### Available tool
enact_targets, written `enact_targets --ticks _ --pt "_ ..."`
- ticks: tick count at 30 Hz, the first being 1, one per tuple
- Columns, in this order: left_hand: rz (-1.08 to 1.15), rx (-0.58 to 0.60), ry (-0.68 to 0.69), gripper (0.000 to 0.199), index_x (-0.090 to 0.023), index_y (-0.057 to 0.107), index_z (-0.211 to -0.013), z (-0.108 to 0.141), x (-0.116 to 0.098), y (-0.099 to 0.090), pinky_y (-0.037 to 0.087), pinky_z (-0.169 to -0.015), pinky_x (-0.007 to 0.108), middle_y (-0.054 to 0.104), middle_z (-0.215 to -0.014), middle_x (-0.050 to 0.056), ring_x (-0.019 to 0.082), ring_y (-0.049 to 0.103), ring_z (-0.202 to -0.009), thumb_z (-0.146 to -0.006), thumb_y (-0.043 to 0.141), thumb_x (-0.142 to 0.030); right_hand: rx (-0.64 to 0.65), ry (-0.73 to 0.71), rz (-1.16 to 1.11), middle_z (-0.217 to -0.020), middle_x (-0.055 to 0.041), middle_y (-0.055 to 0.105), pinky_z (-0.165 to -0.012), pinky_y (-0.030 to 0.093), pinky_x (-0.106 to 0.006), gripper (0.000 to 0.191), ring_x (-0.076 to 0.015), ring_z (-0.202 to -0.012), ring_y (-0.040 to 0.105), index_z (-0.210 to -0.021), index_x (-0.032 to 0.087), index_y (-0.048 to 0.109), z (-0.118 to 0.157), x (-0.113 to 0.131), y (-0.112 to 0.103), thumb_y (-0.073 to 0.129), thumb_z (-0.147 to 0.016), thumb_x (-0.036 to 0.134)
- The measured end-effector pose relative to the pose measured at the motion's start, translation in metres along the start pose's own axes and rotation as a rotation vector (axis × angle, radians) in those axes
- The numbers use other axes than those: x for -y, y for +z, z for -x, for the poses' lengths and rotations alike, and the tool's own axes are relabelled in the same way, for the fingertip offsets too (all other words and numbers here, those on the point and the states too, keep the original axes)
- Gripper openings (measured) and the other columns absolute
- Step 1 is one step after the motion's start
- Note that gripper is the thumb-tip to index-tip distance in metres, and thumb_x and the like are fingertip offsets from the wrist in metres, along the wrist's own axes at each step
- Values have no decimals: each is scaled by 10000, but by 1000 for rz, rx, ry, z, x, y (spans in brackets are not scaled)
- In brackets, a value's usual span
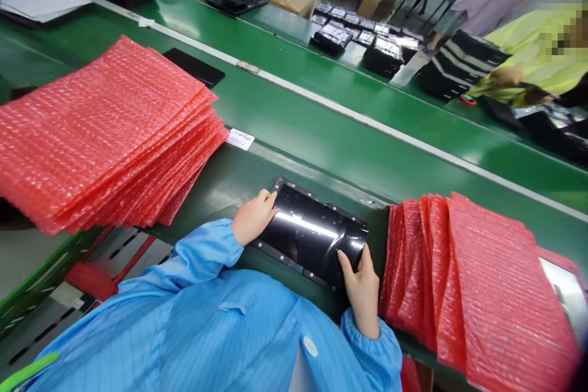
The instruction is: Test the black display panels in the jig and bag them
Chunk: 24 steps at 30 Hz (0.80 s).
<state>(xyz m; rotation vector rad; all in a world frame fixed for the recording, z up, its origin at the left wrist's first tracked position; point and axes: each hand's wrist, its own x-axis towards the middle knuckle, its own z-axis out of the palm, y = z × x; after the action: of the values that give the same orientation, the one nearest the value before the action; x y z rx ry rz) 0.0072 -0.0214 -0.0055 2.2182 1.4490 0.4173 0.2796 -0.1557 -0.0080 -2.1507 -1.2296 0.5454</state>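
Note:
A glossy black panel (307,233) lies before me, looking like a display screen, with light streaks reflected on its face. Its right end looks slightly curved. Under it shows a dark flat frame (294,262) dotted with small pale spots along its edges. My left hand (255,217) pinches the panel's left end, fingers closed. At the opposite end, my right hand (361,282) grips the panel with the thumb on its face and the fingers at the edge. Blue sleeves cover both wrists.
Red bubble-wrap bags (110,135) are stacked at left; more bubble-wrap bags (496,282) lean at right. A paper label (240,139) and a black flat panel (195,66) lie on the green bench (285,116). Across it, a person in a yellow sleeve (546,55) is near stacked black trays (463,64).

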Motion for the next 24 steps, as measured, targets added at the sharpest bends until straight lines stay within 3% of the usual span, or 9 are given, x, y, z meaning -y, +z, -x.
enact_targets --ticks 3,10,14,16,18,20,22,24 --pt "-114 2 14 402 -166 465 -1351 3 -2 2 504 -745 308 529 -1093 119 225 595 -915 -974 409 -296 1 -12 -20 -1109 -149 689 -753 522 -388 869 -317 -910 680 -1468 128 382 -3 -5 2 572 -813 666" --pt "-279 26 40 399 -174 469 -1353 5 -5 1 478 -630 276 540 -1079 120 222 593 -898 -996 340 -298 67 -11 74 -1018 -137 715 -699 522 -355 854 -297 -822 699 -1478 133 352 -8 -7 1 517 -847 684" --pt "-343 41 43 398 -155 493 -1336 2 -12 -5 448 -585 288 563 -1050 125 237 598 -882 -996 345 -298 133 -48 422 -729 -117 703 -565 494 -372 822 -323 -635 681 -1491 107 329 -9 2 -6 408 -906 679" --pt "-370 48 52 395 -143 522 -1310 -1 -16 -9 436 -579 301 576 -1030 131 251 599 -879 -995 347 -304 118 -101 597 -685 -129 684 -539 487 -384 814 -336 -620 668 -1467 89 380 -11 5 -9 412 -906 680" --pt "-387 52 69 398 -128 543 -1289 -2 -19 -12 434 -591 317 587 -1017 139 268 596 -896 -996 337 -301 67 -223 646 -835 -171 699 -617 511 -405 731 -344 -768 672 -1406 114 481 -14 7 -13 474 -902 644" --pt "-420 48 99 409 -112 550 -1285 -3 -21 -14 438 -605 336 597 -1017 146 283 589 -925 -997 319 -288 38 -388 601 -1118 -185 663 -787 509 -437 588 -351 -1019 615 -1325 168 572 -18 8 -16 558 -895 569" --pt "-480 35 142 424 -95 554 -1287 -3 -22 -16 442 -617 358 607 -1011 148 294 578 -939 -997 303 -276 56 -498 553 -1303 -153 585 -938 442 -483 496 -353 -1202 504 -1279 199 604 -22 9 -18 619 -882 497" --pt "-537 18 186 434 -84 564 -1283 -4 -20 -17 447 -636 376 618 -994 151 303 569 -936 -994 300 -271 81 -511 526 -1355 -130 558 -1025 348 -553 476 -347 -1260 453 -1273 202 593 -24 11 -20 650 -874 453"
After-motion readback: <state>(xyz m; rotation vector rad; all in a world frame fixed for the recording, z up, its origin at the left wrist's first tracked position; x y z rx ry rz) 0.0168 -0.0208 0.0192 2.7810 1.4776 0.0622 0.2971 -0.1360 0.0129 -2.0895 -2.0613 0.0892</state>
